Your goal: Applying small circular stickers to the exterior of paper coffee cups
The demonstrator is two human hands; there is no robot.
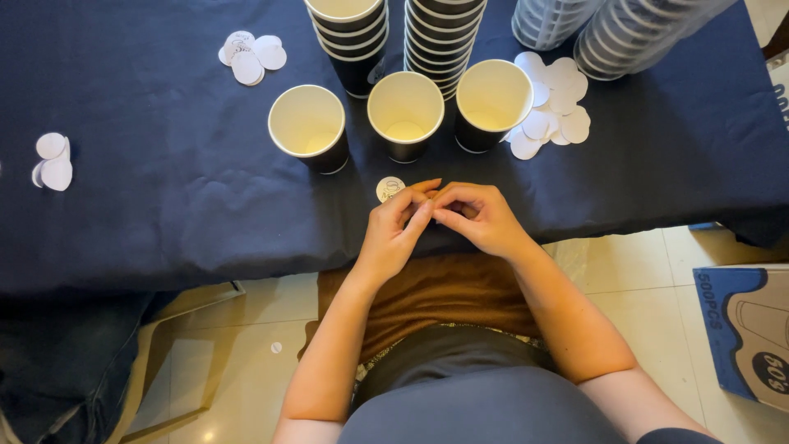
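My left hand (393,234) and right hand (481,218) meet just in front of the middle cup (405,113), fingers (427,215) pinched together on something too small to make out, beside a round sticker (389,188) lying flat on the worktop (164,189).

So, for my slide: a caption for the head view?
Both hands pinch together near a round sticker, before three open cups.

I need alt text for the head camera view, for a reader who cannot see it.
Seen from above, a person's left hand and right hand meet fingertip to fingertip at the edge of a dark blue tablecloth, beside a small round sticker. Beyond them stand three open black paper cups, stacks of cups and scattered white paper discs.
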